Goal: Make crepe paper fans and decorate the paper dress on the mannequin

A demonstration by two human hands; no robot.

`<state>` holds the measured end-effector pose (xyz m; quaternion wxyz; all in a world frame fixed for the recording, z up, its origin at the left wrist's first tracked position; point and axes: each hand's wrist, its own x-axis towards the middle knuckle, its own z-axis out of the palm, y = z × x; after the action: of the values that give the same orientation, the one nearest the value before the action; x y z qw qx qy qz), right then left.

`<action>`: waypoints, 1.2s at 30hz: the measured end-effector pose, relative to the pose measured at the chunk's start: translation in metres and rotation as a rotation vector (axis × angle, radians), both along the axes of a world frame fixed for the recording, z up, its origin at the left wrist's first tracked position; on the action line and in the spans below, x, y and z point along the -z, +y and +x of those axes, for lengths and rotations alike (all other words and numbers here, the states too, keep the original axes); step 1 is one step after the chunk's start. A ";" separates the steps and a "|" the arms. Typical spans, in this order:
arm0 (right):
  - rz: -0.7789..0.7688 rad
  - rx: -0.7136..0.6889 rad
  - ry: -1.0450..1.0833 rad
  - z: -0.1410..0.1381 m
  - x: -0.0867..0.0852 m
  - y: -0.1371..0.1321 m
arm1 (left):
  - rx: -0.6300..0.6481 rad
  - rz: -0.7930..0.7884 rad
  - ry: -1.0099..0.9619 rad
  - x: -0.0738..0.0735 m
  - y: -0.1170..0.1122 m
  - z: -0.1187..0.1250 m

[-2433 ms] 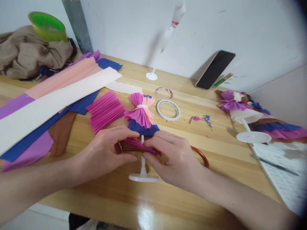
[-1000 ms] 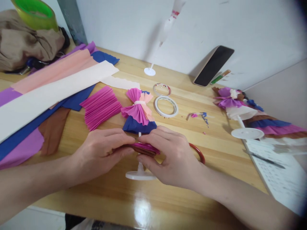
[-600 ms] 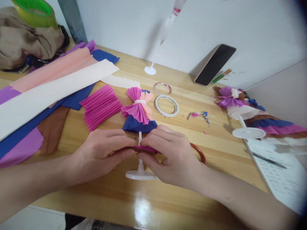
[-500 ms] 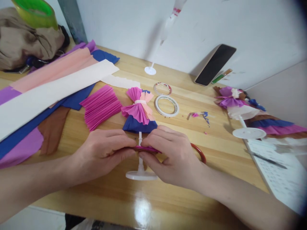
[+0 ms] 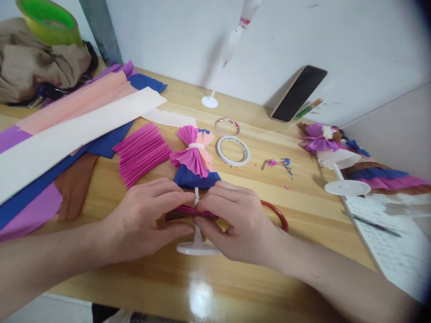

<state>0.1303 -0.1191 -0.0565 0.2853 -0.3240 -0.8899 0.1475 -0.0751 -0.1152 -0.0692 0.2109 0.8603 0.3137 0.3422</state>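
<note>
Wood-grain tabletop [image 5: 151,282] under us, white wall [image 5: 161,49] behind, and we're deep in the folds now! Pleated magenta-and-brown crepe paper [image 5: 182,212] sits between our fingertips. Our right hand [image 5: 240,220] pinches it, thumb below, fingers above; our left hand [image 5: 131,220] has thumb and forefinger parted around the other end, and whether hidden fingers grip there, we can't make out. That's the danger spot: with slack on the left, we reckon, the pleats could spring out of line and brown slide off magenta. Squeeze too hard on the right and they might crush or tear. Watch the white stand [image 5: 188,249] too, its base just below our fingertips: a bumped knuckle could topple it along with the paper dress [image 5: 193,154] just beyond our fingers. And the change from half a second ago? Left thumb and forefinger were pressed together over the paper; now they've spread, baring its fanned left end, while the right pinch looks much the same.
</note>
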 end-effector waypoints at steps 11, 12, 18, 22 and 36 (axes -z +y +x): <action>0.031 -0.016 -0.048 -0.001 0.003 0.001 | 0.074 0.034 0.029 0.001 0.000 0.002; 0.040 -0.021 -0.052 0.000 0.002 0.001 | 0.068 0.029 0.026 0.000 0.000 0.001; 0.091 -0.010 -0.001 0.007 -0.008 0.008 | 0.006 0.004 -0.062 -0.006 0.005 -0.002; 0.160 0.008 0.057 0.014 -0.017 0.012 | -0.041 0.014 -0.090 -0.009 0.008 -0.004; -0.330 0.284 -0.552 0.078 -0.033 -0.009 | -0.074 0.174 -0.083 -0.055 0.040 0.002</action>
<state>0.2084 -0.1279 -0.0240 -0.0048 -0.5139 -0.8437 0.1552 -0.0730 -0.0754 -0.0141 0.1352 0.8482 0.3054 0.4112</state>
